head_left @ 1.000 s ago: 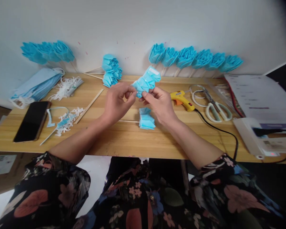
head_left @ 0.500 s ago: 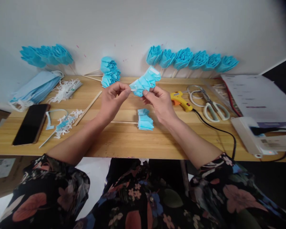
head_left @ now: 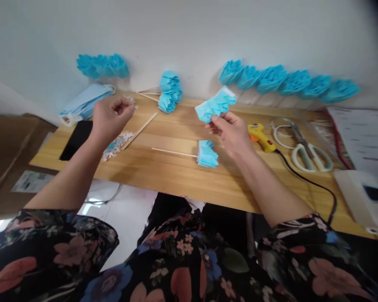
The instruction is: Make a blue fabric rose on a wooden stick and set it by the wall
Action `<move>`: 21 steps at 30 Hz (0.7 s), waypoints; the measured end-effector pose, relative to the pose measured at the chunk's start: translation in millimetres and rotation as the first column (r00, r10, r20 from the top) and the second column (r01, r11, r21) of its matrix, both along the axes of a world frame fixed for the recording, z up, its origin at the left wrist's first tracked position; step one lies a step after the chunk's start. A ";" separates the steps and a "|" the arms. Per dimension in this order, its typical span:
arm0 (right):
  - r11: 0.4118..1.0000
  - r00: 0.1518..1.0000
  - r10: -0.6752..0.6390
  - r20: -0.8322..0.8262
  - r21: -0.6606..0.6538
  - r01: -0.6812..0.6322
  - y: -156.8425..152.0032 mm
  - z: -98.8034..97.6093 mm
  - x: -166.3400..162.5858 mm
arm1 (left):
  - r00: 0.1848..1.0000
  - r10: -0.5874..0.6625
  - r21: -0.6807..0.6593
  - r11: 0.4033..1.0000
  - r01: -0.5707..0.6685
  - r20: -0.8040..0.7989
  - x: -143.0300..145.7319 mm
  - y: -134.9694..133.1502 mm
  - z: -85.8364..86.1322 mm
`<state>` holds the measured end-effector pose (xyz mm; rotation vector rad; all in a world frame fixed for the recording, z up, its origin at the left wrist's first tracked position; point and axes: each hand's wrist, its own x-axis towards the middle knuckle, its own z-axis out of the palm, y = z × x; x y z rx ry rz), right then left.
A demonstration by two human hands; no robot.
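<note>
My right hand [head_left: 231,131] pinches a folded light-blue mask piece [head_left: 215,105] and holds it up over the wooden table [head_left: 182,176]. My left hand [head_left: 108,117] is out to the left, fingers closed in a pinch on something small and white, above a pile of white ear-loop scraps [head_left: 116,144]. On the table below my right hand lies a thin wooden stick with a folded blue bundle on its end [head_left: 207,154]. A second stick [head_left: 140,130] lies loose near my left hand.
Blue mask flowers lean along the wall at the left [head_left: 102,66], middle [head_left: 169,91] and right [head_left: 286,82]. A stack of masks [head_left: 85,102] and a phone [head_left: 76,139] lie left. A yellow glue gun [head_left: 261,136], scissors [head_left: 305,147] and papers [head_left: 362,138] lie right.
My left hand let go of the blue piece and moved left toward the scraps, pulling a small white bit away. My right hand kept the piece. The camera swung left.
</note>
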<state>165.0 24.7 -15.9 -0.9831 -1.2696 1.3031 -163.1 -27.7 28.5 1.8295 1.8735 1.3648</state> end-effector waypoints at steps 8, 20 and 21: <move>0.997 0.997 0.068 0.039 0.033 -0.069 -0.4 -4.2 -1.3 | 0.987 0.142 -0.224 0.962 -0.157 -0.080 -60.8 -36.2 -45.9; 0.966 0.957 0.258 0.131 -0.010 -0.259 -10.2 26.5 6.7 | 0.991 -0.106 -0.067 0.991 0.112 0.083 18.3 -31.2 -2.4; 0.954 0.942 0.297 0.158 -0.015 -0.299 -13.6 30.3 8.6 | 0.970 -0.193 -0.106 0.972 0.210 0.144 35.9 -30.4 2.1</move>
